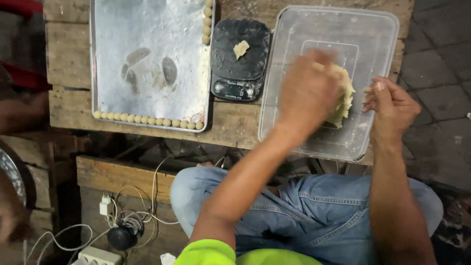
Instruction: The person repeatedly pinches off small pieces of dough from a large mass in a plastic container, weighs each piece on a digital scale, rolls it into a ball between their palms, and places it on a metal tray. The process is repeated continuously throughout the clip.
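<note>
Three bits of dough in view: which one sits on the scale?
The small flat scrap on the black scale. The big lump is in the clear tub under the left hand; the small balls line the tray's edges.

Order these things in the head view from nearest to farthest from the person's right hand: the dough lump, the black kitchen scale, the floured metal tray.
1. Dough lump: just left of the right hand, inside the clear plastic container.
2. Black kitchen scale: further left, beyond the container, on the wooden table.
3. Floured metal tray: farthest, at the table's left.

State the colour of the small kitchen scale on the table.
The kitchen scale is black, seen best in the head view.
</note>
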